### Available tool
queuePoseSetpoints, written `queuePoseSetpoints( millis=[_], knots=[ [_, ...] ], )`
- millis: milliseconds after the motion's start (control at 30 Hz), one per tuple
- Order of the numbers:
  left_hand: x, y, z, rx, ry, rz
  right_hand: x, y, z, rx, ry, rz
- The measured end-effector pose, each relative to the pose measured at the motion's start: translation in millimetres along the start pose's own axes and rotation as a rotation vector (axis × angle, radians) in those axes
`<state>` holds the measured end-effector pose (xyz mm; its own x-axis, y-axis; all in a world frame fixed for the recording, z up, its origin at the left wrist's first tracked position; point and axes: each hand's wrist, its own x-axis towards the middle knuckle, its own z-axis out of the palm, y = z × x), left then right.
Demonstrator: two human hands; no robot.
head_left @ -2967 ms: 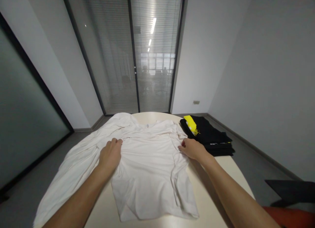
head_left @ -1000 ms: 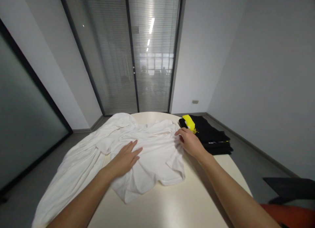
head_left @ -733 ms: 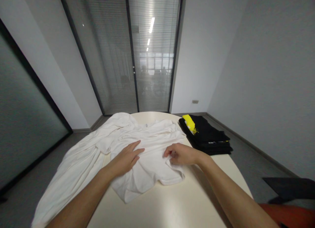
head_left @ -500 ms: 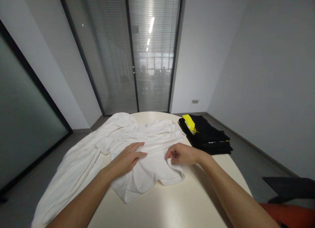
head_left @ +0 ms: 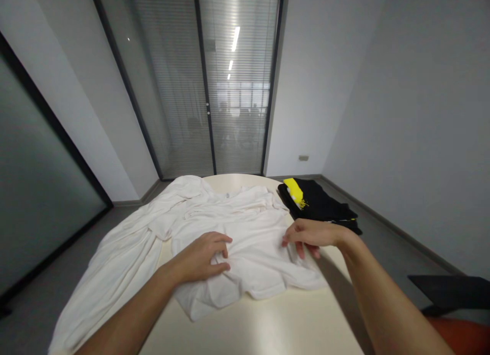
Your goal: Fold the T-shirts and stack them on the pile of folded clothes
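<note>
A white T-shirt (head_left: pixel 252 263) lies spread on the table, its collar at the far side and its hem toward me, with soft wrinkles across it. My left hand (head_left: pixel 204 255) rests on the shirt's left half, fingers apart and holding nothing. Over the right edge of the shirt is my right hand (head_left: pixel 306 235), its fingers loosely bent and spread, with no cloth gripped between them. To the left, a heap of white cloth (head_left: pixel 118 258) overlaps the table edge and hangs down.
A stack of folded black clothes (head_left: pixel 325 202) stands at the table's right back edge, with a yellow tasselled item (head_left: pixel 294 190) on top. The pale round table (head_left: pixel 264 327) has a black and red chair (head_left: pixel 455 293) at its right. Glass panels with blinds are behind.
My right hand has moved right and let go of the shirt's lower right part, which now lies unfolded farther to the right. My left hand has shifted slightly toward me.
</note>
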<state>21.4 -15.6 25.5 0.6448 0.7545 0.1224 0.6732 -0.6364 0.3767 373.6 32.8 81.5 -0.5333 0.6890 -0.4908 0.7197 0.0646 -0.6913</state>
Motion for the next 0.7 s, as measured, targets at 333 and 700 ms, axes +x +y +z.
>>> queuePoseSetpoints(
  millis=[333,700],
  knots=[
    [0.0,-0.5,7.4,-0.067,-0.240,-0.106,27.7,27.0,5.4,-0.244,0.275,0.121],
    [0.9,19.1,3.2,-0.056,-0.399,-0.140,31.0,2.4,17.7,-0.449,0.402,-0.088]
  ],
)
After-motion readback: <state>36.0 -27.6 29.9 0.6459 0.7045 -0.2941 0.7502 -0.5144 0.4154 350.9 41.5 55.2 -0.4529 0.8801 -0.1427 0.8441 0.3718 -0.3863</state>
